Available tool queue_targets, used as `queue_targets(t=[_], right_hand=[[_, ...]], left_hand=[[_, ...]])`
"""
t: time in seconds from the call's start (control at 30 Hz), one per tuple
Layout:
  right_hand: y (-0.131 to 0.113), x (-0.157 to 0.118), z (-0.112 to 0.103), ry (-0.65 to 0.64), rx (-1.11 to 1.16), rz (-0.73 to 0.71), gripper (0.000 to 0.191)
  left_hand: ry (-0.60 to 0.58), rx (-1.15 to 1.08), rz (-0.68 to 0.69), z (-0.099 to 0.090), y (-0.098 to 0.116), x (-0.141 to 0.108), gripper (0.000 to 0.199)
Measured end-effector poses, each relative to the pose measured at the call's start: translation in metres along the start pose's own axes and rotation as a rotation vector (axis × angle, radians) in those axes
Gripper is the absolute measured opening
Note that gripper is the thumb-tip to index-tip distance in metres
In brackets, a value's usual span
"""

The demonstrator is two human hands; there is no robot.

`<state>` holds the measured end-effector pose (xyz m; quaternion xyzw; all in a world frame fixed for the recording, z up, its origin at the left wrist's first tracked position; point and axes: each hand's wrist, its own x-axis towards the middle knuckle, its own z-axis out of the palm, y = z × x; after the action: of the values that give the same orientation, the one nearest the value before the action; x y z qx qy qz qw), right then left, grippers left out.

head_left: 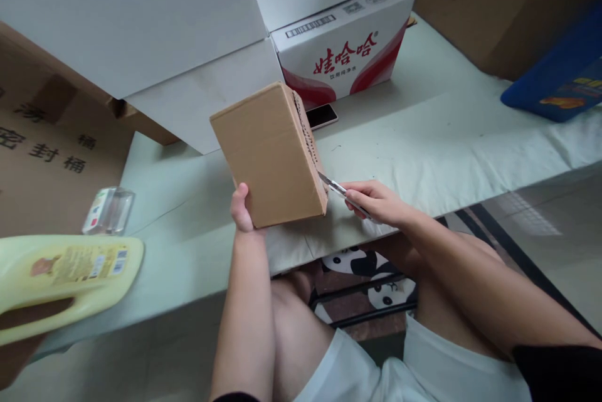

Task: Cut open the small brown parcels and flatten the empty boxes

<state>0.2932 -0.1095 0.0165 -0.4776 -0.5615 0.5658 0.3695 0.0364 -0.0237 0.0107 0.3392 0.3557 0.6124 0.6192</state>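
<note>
A brown cardboard box [270,157] is held tilted over the front part of the pale green table. My left hand [242,209] grips its lower left corner, with the thumb on the front face and the other fingers hidden behind the box. In my right hand [371,201] is a utility knife [345,193], the fingers wrapped round its handle. The blade points left and touches or nearly touches the box's right side, near the lower end. A torn, perforated-looking edge runs along that side above the blade.
Behind the box, a phone [322,116] lies before a white and red carton [343,51]. To the left are a clear plastic container [109,211] and a yellow jug [70,280]. A blue container [559,85] stands right. Large cartons [493,7] line the back.
</note>
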Motion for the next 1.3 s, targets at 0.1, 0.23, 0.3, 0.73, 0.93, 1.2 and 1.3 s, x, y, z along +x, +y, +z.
queue_targets(t=[0.1,0.23,0.3,0.73,0.93,1.2,1.3], right_hand=[[0.000,0.000,-0.006,-0.060,0.013,0.043,0.040],[0.002,-0.002,-0.021,-0.186,0.068,0.185,0.042],[0.004,-0.003,-0.028,-0.274,0.038,0.227,0.040],[0.028,0.014,-0.024,0.420,-0.658,-0.117,0.046],[0.022,0.007,-0.008,0.131,-0.421,-0.407,0.068],[0.024,0.009,-0.006,0.085,-0.351,-0.314,0.066],[0.021,0.009,-0.005,0.065,-0.363,-0.276,0.055]], left_hand=[[0.024,-0.045,0.035,-0.001,-0.001,0.001,0.052],[0.035,-0.058,0.001,-0.002,0.004,0.005,0.047],[0.075,-0.072,0.022,-0.002,0.008,0.007,0.045],[0.088,0.061,-0.251,0.001,-0.002,0.005,0.050],[-0.018,0.076,-0.179,0.006,-0.002,0.000,0.045],[0.122,0.036,0.154,0.001,0.005,0.001,0.036],[0.161,-0.013,0.154,-0.002,0.005,0.001,0.032]])
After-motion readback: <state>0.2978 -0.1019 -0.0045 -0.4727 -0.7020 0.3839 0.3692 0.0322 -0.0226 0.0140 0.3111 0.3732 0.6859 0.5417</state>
